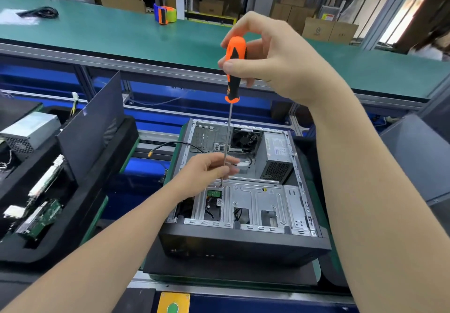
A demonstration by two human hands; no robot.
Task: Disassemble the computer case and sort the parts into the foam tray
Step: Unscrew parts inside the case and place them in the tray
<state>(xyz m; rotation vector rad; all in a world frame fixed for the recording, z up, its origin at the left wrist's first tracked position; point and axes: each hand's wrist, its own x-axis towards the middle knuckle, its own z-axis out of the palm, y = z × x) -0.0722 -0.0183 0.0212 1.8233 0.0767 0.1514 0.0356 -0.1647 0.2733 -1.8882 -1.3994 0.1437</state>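
Observation:
The open computer case lies on its side in front of me, its silver drive cage facing up. A long screwdriver with an orange and black handle stands upright, its tip on a screw at the cage's upper left corner. My right hand grips the handle from the right. My left hand pinches the thin shaft low down, just above the tip. The black foam tray sits at the left, holding circuit boards and a silver power supply.
A dark side panel stands upright in the foam tray. Inside the case are a fan and a power supply. A green conveyor belt runs behind, with a tape dispenser on it. Another person sits far right.

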